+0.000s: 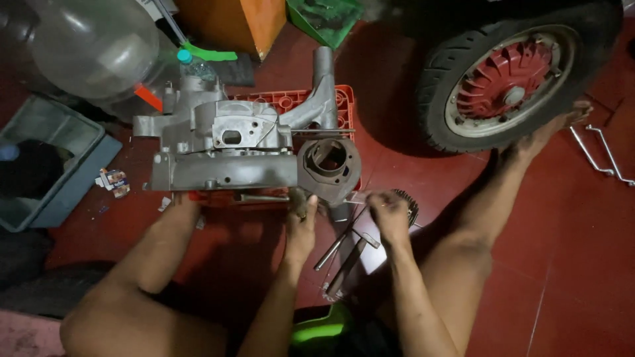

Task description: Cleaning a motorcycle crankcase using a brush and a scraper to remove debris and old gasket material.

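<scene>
Basically, engine case (225, 149) sat on the red crate (340, 99), cylinder (329, 165) at its 3 o'clock end. Left hand (301, 221) was at the cylinder's 7 o'clock edge, fingers curled against it; couldn't tell whether they gripped. Right hand (389, 215) was a loose fist at 5 o'clock, just above the metal rods (344, 254) on the floor. Wheel (506, 82) stood at 2 o'clock.

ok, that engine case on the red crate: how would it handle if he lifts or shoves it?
Likely heavy and rigid: the engine case looks like thick cast metal. It overhangs the red crate on the left, so a shove could tip it. The cylinder by the left hand adds weight at that end. Greasy-looking surfaces may be slippery.
</scene>
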